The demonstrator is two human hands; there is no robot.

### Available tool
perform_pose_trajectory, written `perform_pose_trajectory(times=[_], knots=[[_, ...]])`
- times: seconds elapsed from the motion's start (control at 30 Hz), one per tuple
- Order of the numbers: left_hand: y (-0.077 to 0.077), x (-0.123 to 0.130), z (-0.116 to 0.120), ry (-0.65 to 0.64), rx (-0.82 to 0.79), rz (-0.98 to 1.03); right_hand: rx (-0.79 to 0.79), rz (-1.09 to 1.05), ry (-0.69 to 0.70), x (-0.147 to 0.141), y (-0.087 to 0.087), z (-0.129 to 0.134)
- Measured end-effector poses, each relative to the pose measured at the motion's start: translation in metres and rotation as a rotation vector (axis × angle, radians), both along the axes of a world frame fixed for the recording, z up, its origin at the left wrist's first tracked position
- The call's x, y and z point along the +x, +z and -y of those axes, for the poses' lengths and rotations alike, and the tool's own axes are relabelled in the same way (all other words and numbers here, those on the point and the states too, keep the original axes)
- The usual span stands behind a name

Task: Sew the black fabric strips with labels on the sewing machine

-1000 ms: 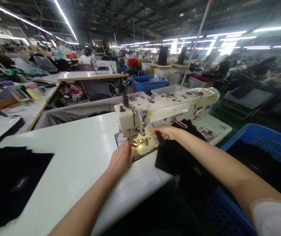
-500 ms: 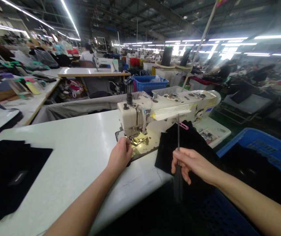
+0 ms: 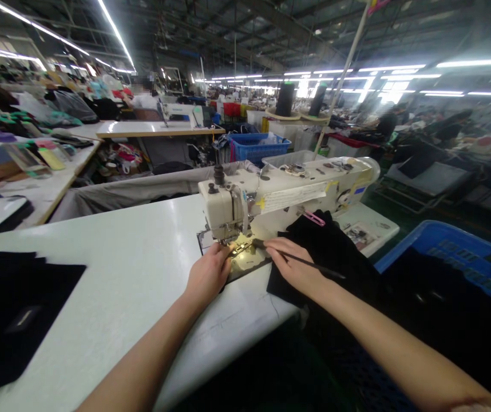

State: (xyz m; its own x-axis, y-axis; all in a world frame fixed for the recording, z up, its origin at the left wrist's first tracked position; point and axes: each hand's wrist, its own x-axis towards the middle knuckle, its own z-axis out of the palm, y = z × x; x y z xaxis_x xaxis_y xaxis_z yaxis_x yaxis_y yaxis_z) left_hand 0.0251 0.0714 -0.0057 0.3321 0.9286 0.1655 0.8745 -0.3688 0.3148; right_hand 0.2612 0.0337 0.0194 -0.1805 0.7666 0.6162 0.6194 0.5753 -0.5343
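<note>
A cream sewing machine (image 3: 288, 186) stands on a pale table, its lit metal needle plate (image 3: 245, 257) below the head. My left hand (image 3: 210, 272) is closed at the left side of the presser foot; what its fingers hold, if anything, is hidden. My right hand (image 3: 295, 266) grips a dark screwdriver (image 3: 320, 268), which lies slanting across the hand, with one end near the right side of the needle plate. Black fabric (image 3: 314, 240) lies under and behind my right hand.
More black fabric (image 3: 18, 320) lies on the table at the left. A blue basket (image 3: 426, 234) with dark cloth stands at the right. Behind the machine are another blue basket (image 3: 258, 150) and thread cones (image 3: 286, 100). A person (image 3: 143, 97) sits in the background.
My right hand has moved left and up to the needle plate, and the screwdriver has turned from upright to slanted. My left hand remains beside the presser foot.
</note>
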Motion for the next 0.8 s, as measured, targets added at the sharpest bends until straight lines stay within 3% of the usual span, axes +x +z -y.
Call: perform_pose_trajectory(times=[0.2, 0.37, 0.8], knots=[[0.004, 0.002, 0.000, -0.002, -0.037, -0.048, 0.100, 0.015, -0.016, -0.003, 0.006, 0.001], [0.004, 0.003, 0.000, -0.006, -0.035, -0.039, 0.046, 0.026, 0.046, -0.005, 0.003, -0.006], [0.001, 0.001, 0.002, -0.006, -0.001, 0.033, 0.022, -0.082, -0.051, 0.003, 0.008, -0.019]])
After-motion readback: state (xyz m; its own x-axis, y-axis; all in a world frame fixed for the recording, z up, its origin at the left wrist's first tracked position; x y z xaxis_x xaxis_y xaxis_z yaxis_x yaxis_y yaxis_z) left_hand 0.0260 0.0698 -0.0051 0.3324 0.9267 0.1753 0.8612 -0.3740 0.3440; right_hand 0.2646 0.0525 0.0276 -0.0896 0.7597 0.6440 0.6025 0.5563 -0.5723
